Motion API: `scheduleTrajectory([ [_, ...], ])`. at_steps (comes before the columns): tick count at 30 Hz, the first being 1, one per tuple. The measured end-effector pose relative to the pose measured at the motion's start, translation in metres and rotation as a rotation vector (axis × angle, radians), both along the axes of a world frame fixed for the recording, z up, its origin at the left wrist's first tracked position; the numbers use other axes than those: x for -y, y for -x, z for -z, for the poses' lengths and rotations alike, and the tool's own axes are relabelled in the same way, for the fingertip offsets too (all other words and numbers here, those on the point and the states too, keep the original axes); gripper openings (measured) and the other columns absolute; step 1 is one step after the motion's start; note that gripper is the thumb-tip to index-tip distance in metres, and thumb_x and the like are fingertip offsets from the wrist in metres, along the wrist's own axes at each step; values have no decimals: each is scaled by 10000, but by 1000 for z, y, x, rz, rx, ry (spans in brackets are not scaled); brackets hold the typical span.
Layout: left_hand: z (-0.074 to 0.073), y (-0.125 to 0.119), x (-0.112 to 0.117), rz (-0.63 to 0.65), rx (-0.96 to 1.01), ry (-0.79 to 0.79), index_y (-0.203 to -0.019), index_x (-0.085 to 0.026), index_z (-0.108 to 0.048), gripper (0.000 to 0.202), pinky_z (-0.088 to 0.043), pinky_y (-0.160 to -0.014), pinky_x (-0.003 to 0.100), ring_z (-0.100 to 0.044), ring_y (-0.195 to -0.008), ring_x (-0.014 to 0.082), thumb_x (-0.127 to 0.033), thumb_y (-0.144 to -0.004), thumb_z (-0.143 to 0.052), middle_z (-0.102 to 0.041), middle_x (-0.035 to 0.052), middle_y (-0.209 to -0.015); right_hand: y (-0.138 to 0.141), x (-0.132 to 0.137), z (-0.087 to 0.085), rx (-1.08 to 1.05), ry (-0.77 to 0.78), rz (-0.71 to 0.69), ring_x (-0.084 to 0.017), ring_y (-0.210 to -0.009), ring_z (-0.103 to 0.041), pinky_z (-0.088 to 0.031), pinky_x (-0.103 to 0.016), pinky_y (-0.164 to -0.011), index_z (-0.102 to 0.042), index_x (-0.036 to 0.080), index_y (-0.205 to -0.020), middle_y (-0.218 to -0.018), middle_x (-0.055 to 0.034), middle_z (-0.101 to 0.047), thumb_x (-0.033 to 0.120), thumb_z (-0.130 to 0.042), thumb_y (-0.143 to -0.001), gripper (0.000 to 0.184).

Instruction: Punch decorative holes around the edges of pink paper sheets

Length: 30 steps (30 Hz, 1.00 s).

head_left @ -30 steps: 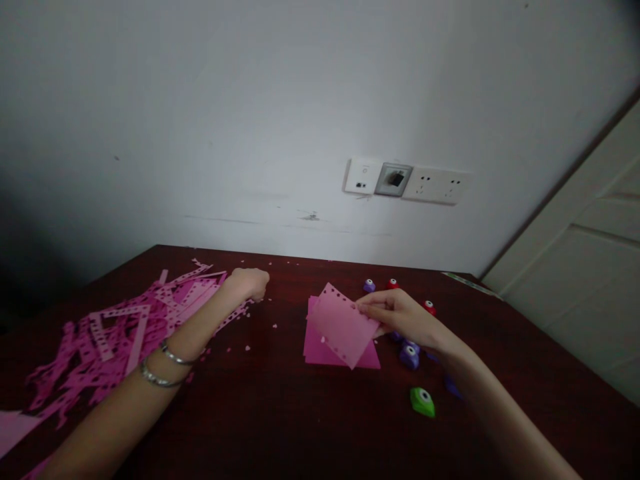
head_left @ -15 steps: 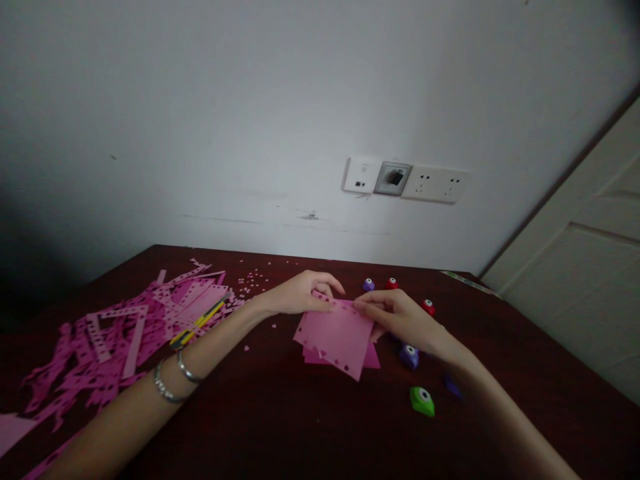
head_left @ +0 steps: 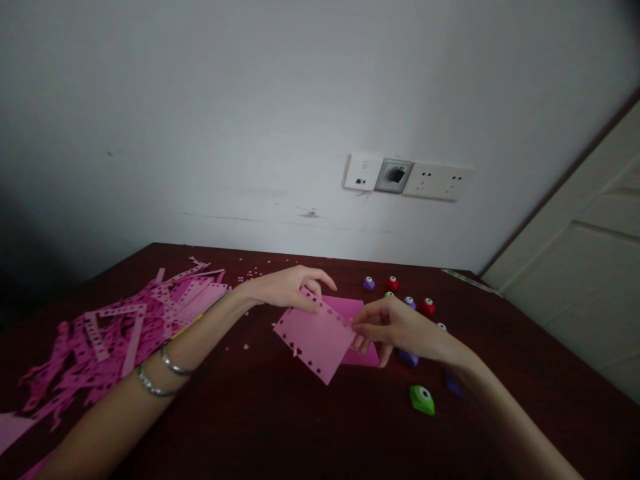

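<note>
A light pink sheet of paper (head_left: 315,340), with small shapes punched along its edges, is tilted above the table. My left hand (head_left: 287,288) grips its upper left edge between thumb and fingers, the index finger reaching out past it. At the sheet's right corner, the fingertips of my right hand (head_left: 395,327) are pinched together on the paper. Beneath and behind lies a darker pink sheet (head_left: 365,357), partly covered by the light one and by my right hand. A green craft punch (head_left: 423,400) stands below my right wrist.
Pink punched strips (head_left: 135,320) are heaped at the left. My left forearm mostly hides a yellow cutter (head_left: 193,327). Several more craft punches, among them a red one (head_left: 427,307), surround my right hand. Tiny pink cutouts (head_left: 253,272) lie scattered near the wall sockets' side (head_left: 437,181).
The light pink sheet has shifted left and turned, baring more of the darker sheet. My left hand has moved slightly left, its forearm now covering most of the cutter. My right hand has lowered a little.
</note>
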<state>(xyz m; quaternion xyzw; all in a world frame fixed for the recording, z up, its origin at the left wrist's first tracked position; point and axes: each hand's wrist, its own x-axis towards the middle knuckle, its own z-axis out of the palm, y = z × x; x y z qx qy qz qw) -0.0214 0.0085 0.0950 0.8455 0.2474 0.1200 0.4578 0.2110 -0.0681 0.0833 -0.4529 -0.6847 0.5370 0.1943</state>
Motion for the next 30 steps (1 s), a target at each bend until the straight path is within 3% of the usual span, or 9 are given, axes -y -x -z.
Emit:
scheduleTrajectory([
  [11,-3,-2,4,9,-14,-97,-1111,-174,-542,415,-396,-686,243,-544,-741,117,-267,-717,-630,-627,6,-807,1,2,-2,17,-26,-9,-89,-461,-601,-518,-186,-424,-636,120,-770,-682,-44,-667,328,-573,-814,223],
  [13,-4,-5,7,-94,23,-178,-1037,-165,-580,345,-403,-697,250,-545,-781,127,-276,-714,-631,-627,27,-870,1,3,-4,11,-56,7,-84,-464,-594,-517,-183,-427,-636,119,-758,-669,-39,-659,334,-575,-812,229],
  [15,-5,-9,12,-321,78,-331,-909,-154,-616,222,-403,-690,257,-531,-773,128,-289,-733,-605,-620,39,-878,0,3,-5,2,-81,36,-87,-483,-594,-521,-189,-434,-638,119,-762,-683,-42,-658,343,-579,-806,236],
  [17,-6,-13,19,-505,94,-430,-789,-144,-627,179,-395,-645,255,-506,-697,118,-312,-759,-571,-615,33,-784,-1,2,-6,-18,-98,63,-97,-512,-601,-528,-201,-447,-644,122,-776,-694,-44,-659,349,-585,-798,235],
  [18,-7,-16,23,-519,84,-418,-749,-140,-630,196,-388,-615,250,-493,-655,111,-324,-764,-565,-609,27,-727,-2,2,-7,-31,-104,69,-100,-519,-603,-529,-205,-452,-646,124,-776,-693,-43,-659,349,-588,-795,233],
  [23,0,-27,38,-155,91,-78,-760,-135,-665,226,-379,-556,227,-496,-592,92,-352,-753,-600,-624,20,-668,-4,1,-7,-72,-146,67,-89,-505,-596,-524,-193,-456,-648,132,-752,-682,-34,-653,335,-582,-805,220],
  [30,8,-35,37,-101,178,111,-775,-132,-668,194,-409,-599,241,-525,-626,95,-315,-715,-656,-642,31,-708,2,4,-5,-64,-163,59,-95,-541,-596,-538,-205,-479,-641,133,-749,-676,-30,-643,363,-586,-803,243],
])
